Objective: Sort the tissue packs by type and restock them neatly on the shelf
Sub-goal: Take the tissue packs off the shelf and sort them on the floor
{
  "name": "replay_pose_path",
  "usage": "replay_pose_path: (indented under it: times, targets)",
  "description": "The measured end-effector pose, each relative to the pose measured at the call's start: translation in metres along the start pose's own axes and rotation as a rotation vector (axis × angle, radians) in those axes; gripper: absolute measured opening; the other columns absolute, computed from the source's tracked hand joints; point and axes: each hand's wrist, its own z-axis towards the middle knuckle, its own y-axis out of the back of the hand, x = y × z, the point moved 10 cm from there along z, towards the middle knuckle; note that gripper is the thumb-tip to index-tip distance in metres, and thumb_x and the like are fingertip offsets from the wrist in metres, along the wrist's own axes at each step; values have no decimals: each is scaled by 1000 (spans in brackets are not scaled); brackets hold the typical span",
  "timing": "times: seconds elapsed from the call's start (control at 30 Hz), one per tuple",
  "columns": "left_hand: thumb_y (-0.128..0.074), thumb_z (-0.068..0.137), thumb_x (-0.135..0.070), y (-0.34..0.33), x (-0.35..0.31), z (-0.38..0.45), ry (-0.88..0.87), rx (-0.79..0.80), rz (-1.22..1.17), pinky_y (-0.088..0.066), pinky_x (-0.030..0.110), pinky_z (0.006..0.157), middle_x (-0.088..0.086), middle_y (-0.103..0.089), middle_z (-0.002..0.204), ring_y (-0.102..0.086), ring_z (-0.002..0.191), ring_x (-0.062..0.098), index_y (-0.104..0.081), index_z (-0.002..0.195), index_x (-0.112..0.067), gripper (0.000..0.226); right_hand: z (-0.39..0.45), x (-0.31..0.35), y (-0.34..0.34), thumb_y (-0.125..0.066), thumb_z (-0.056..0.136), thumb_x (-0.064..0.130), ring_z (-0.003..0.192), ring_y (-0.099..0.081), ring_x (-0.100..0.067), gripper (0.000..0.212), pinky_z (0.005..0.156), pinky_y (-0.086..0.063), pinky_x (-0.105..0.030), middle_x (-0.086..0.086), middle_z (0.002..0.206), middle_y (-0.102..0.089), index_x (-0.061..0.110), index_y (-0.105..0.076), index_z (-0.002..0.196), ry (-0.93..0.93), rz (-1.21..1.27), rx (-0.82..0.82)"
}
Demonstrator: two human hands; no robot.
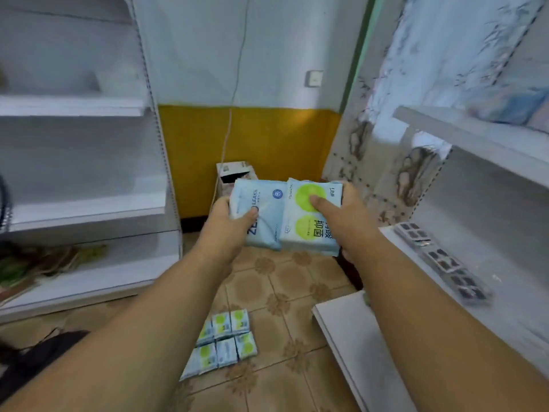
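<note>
I hold two packs side by side at chest height over the floor. My left hand point(228, 221) grips a pale blue pack point(267, 209) printed with dark blue letters, thumb on top. My right hand point(344, 212) grips a white pack with two green circles point(306, 224), thumb pressed on the upper circle. The two packs touch along their inner edges. Below, on the tiled floor, lies a cluster of several more small packs point(222, 340), some with green circles, some plain blue. The white shelf unit on the right point(475, 281) stands close to my right arm.
A white shelf unit point(89, 209) stands at the left, with plant-like stuff on its lowest board. The right shelf carries a strip of dark blister packs point(442, 263) and blurred packs point(511, 108) higher up. A small open carton point(228, 173) sits against the yellow wall. A dark object point(35, 358) lies low left.
</note>
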Motion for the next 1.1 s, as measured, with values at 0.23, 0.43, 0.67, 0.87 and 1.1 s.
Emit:
replay_pose_path:
  times: [0.23,0.43,0.67,0.87,1.1]
  targets:
    - [-66,93,-26,137,120,104,216,-123,99,-59,44,79,-2,-69,106,-69,92,19,-54,110,-28,21,63,-89,-202,-61,96,34,95,-69,-13,78,70,-61,-28,13,123,-61,47,-10,153,-208,44,242]
    - [-65,94,-24,191,211,163,402,-168,83,-57,42,84,-1,-67,107,-68,93,17,-50,118,-20,29,106,-170,-287,-60,92,24,80,-71,-22,45,61,-59,-37,-3,100,-68,23,-37,130,-427,-6,168]
    - [-72,76,-26,240,408,183,704,-326,36,-60,54,76,11,-70,108,-72,89,29,-54,116,-14,46,136,-345,-386,-61,94,34,84,-72,-13,12,71,-60,-37,10,94,-74,34,-64,105,-496,-81,288]
    - [-71,79,-13,275,623,154,898,-395,35,-59,50,80,13,-70,110,-71,93,31,-54,119,-9,43,99,-566,-461,-63,87,38,83,-69,-36,39,51,-49,-32,-12,106,-69,29,-52,122,-804,-108,381]
    - [-73,85,-19,294,827,128,989,-410,282,-56,37,78,9,-70,105,-67,89,25,-62,108,-15,26,68,-781,-502,-66,92,22,89,-68,-34,9,75,-60,-49,-13,100,-68,20,-60,97,-983,-114,335]
